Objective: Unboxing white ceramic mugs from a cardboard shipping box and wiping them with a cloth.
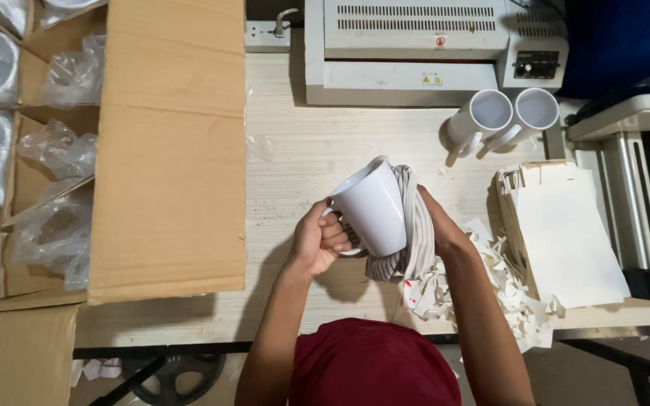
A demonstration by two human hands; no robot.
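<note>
your left hand (pixel 316 242) has its fingers (pixel 338 239) curled shut through the handle of a white mug (pixel 372 207), holding it up over the surface (pixel 317 150). your right hand (pixel 436 225) is pressed against the far side of the mug with a striped cloth (pixel 415 233) bunched around it, and its fingers are hidden, so you cannot tell how far they close. two more white mugs (pixel 507 114) stand well past your right hand, paper scraps (pixel 505 289) lie just below it, and an open cardboard box (pixel 167 143) sits beyond your left hand.
</note>
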